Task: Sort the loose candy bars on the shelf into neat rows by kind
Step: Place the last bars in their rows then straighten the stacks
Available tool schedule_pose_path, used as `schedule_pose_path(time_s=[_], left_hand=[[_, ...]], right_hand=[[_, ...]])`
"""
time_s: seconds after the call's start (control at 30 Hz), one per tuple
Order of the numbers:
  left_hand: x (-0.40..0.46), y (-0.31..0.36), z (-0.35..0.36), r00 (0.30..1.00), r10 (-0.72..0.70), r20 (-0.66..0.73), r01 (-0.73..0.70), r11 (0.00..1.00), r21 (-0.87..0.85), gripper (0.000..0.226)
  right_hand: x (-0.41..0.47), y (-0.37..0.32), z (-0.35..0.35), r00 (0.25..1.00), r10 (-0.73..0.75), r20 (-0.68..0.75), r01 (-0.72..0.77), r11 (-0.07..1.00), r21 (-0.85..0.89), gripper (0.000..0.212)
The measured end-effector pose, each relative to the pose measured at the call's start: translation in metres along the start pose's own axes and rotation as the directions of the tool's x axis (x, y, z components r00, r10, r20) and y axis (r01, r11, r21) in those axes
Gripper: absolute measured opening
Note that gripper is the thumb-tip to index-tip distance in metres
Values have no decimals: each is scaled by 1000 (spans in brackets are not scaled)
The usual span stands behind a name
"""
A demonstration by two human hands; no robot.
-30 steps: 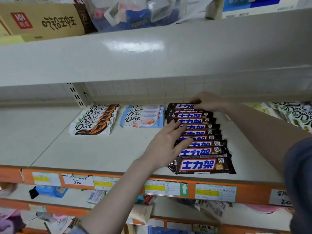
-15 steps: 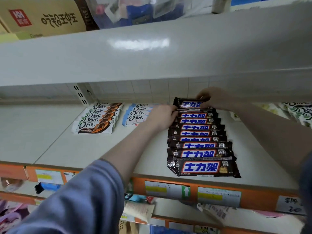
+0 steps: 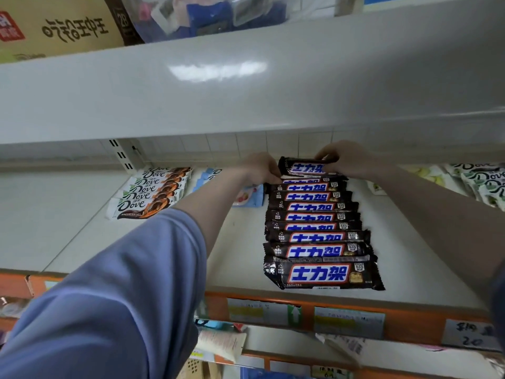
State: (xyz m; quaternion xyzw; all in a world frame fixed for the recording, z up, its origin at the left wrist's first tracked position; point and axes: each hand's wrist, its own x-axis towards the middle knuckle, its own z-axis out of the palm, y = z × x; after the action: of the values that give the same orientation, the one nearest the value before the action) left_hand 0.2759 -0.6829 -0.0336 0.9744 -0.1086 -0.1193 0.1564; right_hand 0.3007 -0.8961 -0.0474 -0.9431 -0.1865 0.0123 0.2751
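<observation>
A row of dark brown bars with blue lettering [image 3: 317, 236] runs from the shelf's front edge to its back. The rearmost brown bar [image 3: 306, 168] is tilted up, held at both ends. My left hand [image 3: 261, 168] pinches its left end and my right hand [image 3: 345, 160] grips its right end. To the left lie a row of white and orange Dove bars [image 3: 153, 191] and a row of light blue Dove bars [image 3: 246, 195], the latter partly hidden by my left arm.
White and green Dove bars [image 3: 483, 181] and pale yellow packets [image 3: 426, 173] lie at the right. The upper shelf [image 3: 246, 86] overhangs low above my hands. An orange price rail [image 3: 308, 313] with labels edges the shelf front.
My left hand moved from the middle of the brown row back to its rear end. The rearmost brown bar is now lifted and held between both hands.
</observation>
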Motion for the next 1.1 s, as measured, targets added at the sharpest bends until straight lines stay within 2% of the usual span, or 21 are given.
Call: schedule_pose_path(time_s=[0.2, 0.47, 0.6, 0.73, 0.83, 0.97, 1.1], left_hand=[[-2, -6, -3, 997, 46, 62, -38, 991, -128, 27], [-7, -2, 7, 988, 33, -152, -73, 962, -263, 29], [-5, -2, 12, 975, 26, -222, -74, 975, -209, 29], [-5, -5, 16, 946, 98, -309, -112, 993, -29, 29], [-7, -6, 21, 939, 193, -284, -192, 981, 34, 32], [-11, -7, 25, 950, 210, -233, -211, 977, 19, 34], [-11, -6, 23, 951, 232, -204, -224, 973, 63, 36]], right_hand=[[0, 2, 0, 1000, 17, 5, -17, 998, 60, 30], [-4, -3, -2, 996, 19, 84, -35, 979, 200, 28], [-6, -5, 1, 997, 40, 70, -53, 977, 206, 27], [-11, -5, 2, 994, 64, 88, -80, 979, 190, 28], [-15, -3, 1, 994, 61, 92, -76, 982, 171, 28], [-21, 0, 4, 995, 44, 94, -56, 990, 128, 26], [-22, -3, 9, 1000, 4, -14, -4, 1000, 19, 25]])
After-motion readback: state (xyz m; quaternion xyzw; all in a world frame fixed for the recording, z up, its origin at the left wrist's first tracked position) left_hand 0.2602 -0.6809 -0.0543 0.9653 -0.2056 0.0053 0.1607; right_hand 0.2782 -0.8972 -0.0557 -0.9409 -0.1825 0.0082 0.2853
